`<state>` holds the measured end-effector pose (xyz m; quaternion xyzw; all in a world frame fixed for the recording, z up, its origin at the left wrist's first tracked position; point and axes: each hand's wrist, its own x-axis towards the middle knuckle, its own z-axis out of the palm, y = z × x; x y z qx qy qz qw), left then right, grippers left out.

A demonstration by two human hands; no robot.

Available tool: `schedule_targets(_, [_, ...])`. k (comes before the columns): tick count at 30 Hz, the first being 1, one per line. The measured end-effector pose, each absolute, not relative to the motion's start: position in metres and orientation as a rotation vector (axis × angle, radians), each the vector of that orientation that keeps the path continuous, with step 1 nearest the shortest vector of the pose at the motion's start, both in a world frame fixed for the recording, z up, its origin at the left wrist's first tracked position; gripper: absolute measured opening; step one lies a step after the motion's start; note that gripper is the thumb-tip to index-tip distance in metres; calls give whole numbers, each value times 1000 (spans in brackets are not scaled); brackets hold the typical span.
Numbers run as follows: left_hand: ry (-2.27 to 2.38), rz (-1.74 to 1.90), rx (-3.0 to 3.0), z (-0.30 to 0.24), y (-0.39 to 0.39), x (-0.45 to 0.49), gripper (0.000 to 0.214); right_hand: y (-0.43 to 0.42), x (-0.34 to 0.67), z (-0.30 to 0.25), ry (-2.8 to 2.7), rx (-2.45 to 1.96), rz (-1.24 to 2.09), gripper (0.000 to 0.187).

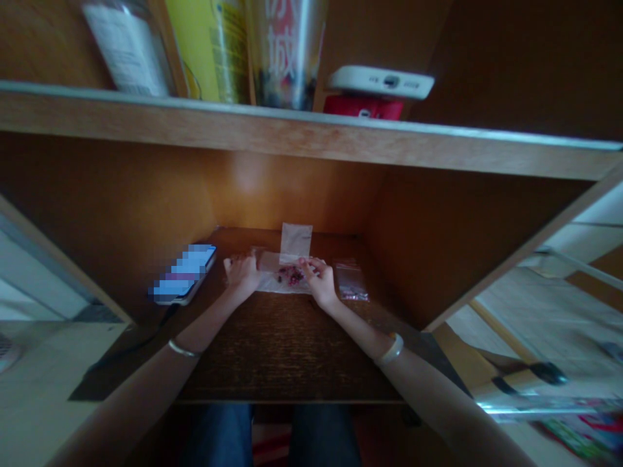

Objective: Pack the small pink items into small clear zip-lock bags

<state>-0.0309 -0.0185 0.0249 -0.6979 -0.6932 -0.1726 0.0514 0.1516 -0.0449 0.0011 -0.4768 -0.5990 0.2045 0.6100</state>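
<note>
A clear plastic bag [287,272] lies flat on the dark wooden desk [287,350], with its top flap standing up toward the back wall. Dark red beads [291,275] are clustered in its middle. My left hand [242,272] grips the bag's left end. My right hand [316,279] pinches the plastic at the right edge of the beads. A small zip bag [351,281] holding a few tiny items lies just beyond my right hand. Each of my wrists wears a pale bangle.
A phone [185,275] with a pixelated screen lies left of my left hand, a dark cable running from it. A wooden shelf [311,133] overhangs the desk, carrying bottles, a metal tumbler [285,52] and a white device [381,82]. Wooden side panels flank the desk.
</note>
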Motion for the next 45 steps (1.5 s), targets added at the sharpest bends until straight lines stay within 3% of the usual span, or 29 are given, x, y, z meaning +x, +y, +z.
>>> schedule_targets(8, [-1449,-1650,-2211,25,-28,-20,13,-49,151,6,-1401,-1087,499,23])
schedule_targets(15, [-1156,-2192,-2275,20,-31,-5,21,-50,151,7,-1368,-1096,541,25])
schedule_targets(23, [-1214,-2388,-2264,24,-39,0,21,-51,149,7,-1314,-992,734,27])
schedule_targets(29, [-1160,-2389,-2304,25,-46,3,42,-51,145,8,-1238,-957,918,30])
schedule_targets(33, [-1163,-2392,-2363,24,-49,5,44,-53,144,8,-1264,-918,1009,30])
schedule_targets(41, [-1222,-2289,-2507,18,-45,7,61,-53,148,9,-1331,-960,818,28])
schedule_targets(45, [-1347,-2238,-2506,14,-41,7,50,-51,149,10,-1264,-963,703,23])
